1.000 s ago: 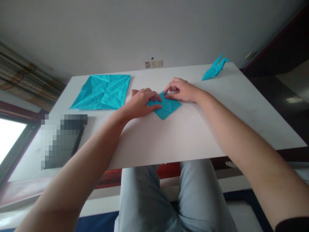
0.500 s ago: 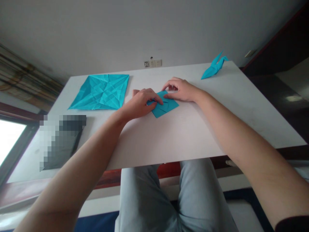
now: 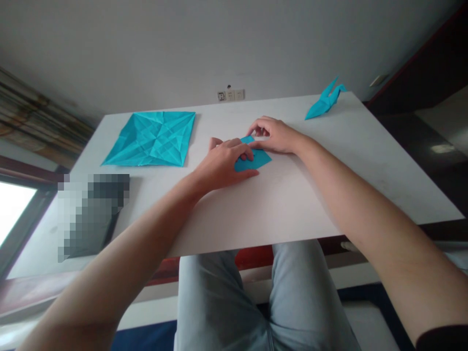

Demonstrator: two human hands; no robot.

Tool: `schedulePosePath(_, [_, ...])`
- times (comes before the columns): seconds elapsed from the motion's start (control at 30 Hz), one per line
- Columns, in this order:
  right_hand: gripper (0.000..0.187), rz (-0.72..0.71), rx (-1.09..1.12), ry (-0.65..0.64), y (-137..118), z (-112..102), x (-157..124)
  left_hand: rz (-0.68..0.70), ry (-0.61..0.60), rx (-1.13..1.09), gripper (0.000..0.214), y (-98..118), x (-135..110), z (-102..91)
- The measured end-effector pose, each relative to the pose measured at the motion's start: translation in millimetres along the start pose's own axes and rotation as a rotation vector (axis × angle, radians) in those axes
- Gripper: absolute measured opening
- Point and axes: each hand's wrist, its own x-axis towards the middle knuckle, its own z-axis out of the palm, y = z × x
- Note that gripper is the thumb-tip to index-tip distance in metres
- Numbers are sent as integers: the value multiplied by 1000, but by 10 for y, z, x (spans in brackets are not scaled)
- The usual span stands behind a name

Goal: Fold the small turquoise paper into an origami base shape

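Observation:
A small folded piece of teal paper (image 3: 258, 159) lies flat on the white table (image 3: 278, 200), near its middle. My left hand (image 3: 224, 163) presses down on the paper's left part and covers much of it. My right hand (image 3: 275, 134) rests with curled fingers on the paper's far edge, fingertips pinching or pressing that corner. Only the paper's right corner and a strip between the hands show.
A large creased teal square sheet (image 3: 151, 138) lies flat at the back left. A finished teal paper crane (image 3: 323, 103) stands at the back right corner. A blurred dark flat object (image 3: 89, 214) sits at the left. A wall socket (image 3: 230, 95) is behind the table.
My left hand has slid right and forward over the folded paper, covering more of it. The paper's near corner is no longer visible, so the piece looks flatter and smaller. My right hand barely moved.

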Motion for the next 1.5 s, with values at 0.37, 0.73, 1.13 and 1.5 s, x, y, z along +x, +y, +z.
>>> schedulePosePath(0.37, [38,31,25,4,42,-23,-4,31,-52,39,32,-64,-27,-100])
schedulePosePath(0.73, [36,17,59,-61,-33,-71,-29,42,9,23,28,-180,15,-100])
schedulePosePath(1.13, [36,25,57,-57,-52,-66,-24,134,73,27,28,-202,-1,-96])
schedulePosePath(1.5, [41,-2,18,-62,-38,-51,-23,68,98,56,34,-179,15,-68])
